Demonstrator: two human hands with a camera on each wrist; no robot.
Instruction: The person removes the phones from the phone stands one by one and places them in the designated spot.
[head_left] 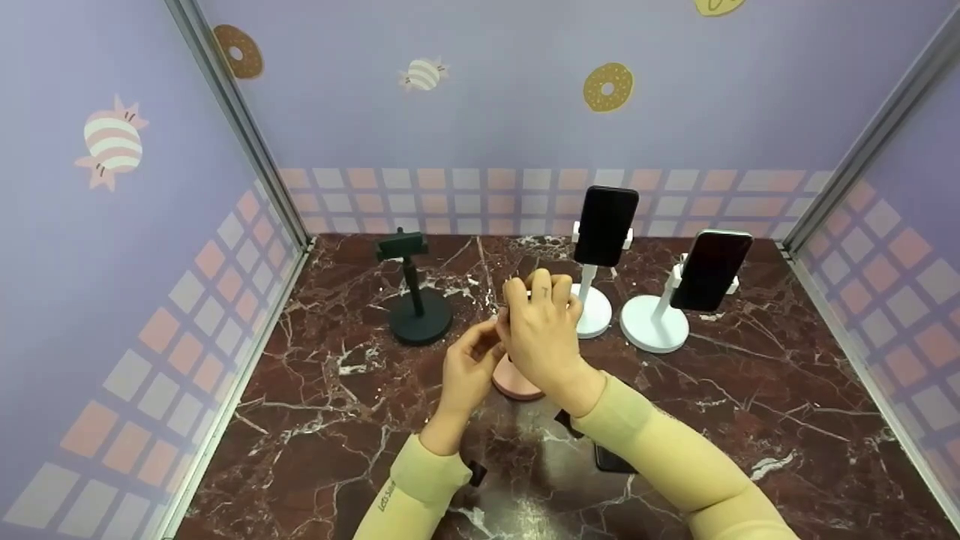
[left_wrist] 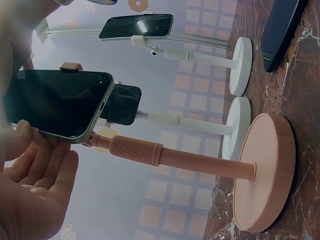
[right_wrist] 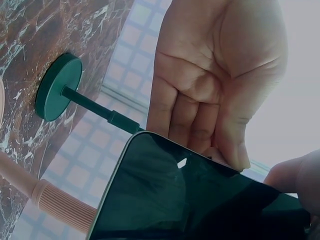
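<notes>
Pink plastic round-based stand (left_wrist: 205,162) — glossy black rectangular phone (left_wrist: 60,102) at top | right hand (head_left: 544,334) gripping phone | left hand (head_left: 463,375) pinching phone's edge

- From the head view, the right hand (head_left: 544,330) blocks most of the pink stand (head_left: 517,382) and nearly all of the phone (left_wrist: 60,102) up top.
- That phone runs off the bottom edge in the right wrist view, where it also hides the green stand's (right_wrist: 57,90) head.
- The right sleeve (head_left: 652,450) covers part of the flat phone (head_left: 610,460); the left wrist view's top edge crops it.
- I can't make out the small finger mark (head_left: 544,290).
- The left sleeve's (head_left: 431,476) lettering (head_left: 387,496) is too tiny to read surely.
</notes>
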